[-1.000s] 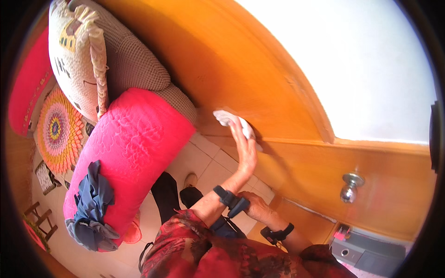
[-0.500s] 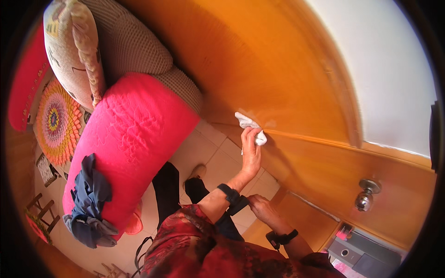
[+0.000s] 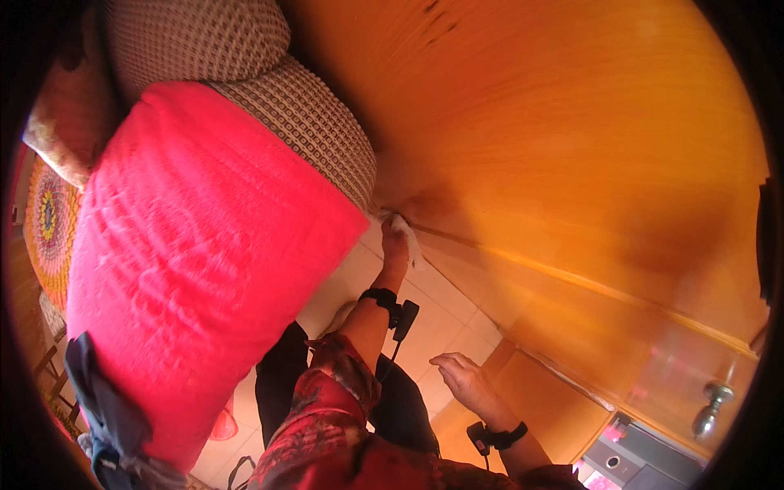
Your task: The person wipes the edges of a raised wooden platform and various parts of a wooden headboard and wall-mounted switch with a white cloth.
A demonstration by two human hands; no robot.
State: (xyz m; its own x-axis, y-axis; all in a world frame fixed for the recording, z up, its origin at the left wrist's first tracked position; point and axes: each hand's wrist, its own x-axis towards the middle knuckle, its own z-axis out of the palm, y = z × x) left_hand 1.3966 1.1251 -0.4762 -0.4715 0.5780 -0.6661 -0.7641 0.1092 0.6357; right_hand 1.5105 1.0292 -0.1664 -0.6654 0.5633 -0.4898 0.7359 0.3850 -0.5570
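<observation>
My left hand [image 3: 395, 247] reaches forward with its fingers closed round a crumpled white cloth [image 3: 414, 245]. It is low by the orange-brown wood panelling [image 3: 563, 163], close to the corner of the sofa. Part of the cloth hangs out past the fingers; the fingertips are hidden. Nearer to me, my right hand [image 3: 465, 380] hovers with fingers stretched out and nothing in it. Both wrists wear black straps with small devices.
On the left stands a patterned sofa [image 3: 318, 122] with a pink cover [image 3: 204, 245]. Dark blue clothing [image 3: 106, 400] hangs over its near end. A round metal doorknob [image 3: 714, 408] juts out at the right, near a grey device [image 3: 629, 461]. Pale floor tiles [image 3: 429, 314] lie below.
My left hand has moved the cloth left along the panelling, down toward the sofa corner. My right hand's fingers have stretched out. The view has shifted closer to the sofa and panelling.
</observation>
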